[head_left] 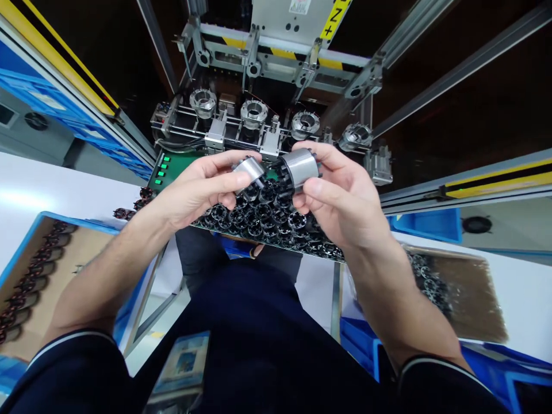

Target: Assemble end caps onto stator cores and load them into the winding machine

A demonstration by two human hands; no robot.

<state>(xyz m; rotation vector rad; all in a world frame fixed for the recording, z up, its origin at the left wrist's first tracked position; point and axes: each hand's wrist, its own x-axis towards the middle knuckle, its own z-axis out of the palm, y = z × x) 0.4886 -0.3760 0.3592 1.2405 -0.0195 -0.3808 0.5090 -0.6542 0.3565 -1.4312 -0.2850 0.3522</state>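
Observation:
Between the thumb and fingers of my left hand (219,181) is a stator core (250,168), a silvery metal cylinder with black plastic prongs at its ends. My right hand (334,184) grips a second stator core (301,168), tilted, its black prongs facing left. The two cores are close together but look apart. Below and behind them lies a pile of similar black-ended cores (259,217) on the green work surface (183,167). Both hands are above this pile.
Behind the pile stands a winding machine with several round metal fixtures (253,114) in a row. A blue-rimmed tray (41,215) with copper-wound parts is at left. At right lies a bagged brown tray (470,293) with black parts. Yellow-striped posts (495,178) flank the machine.

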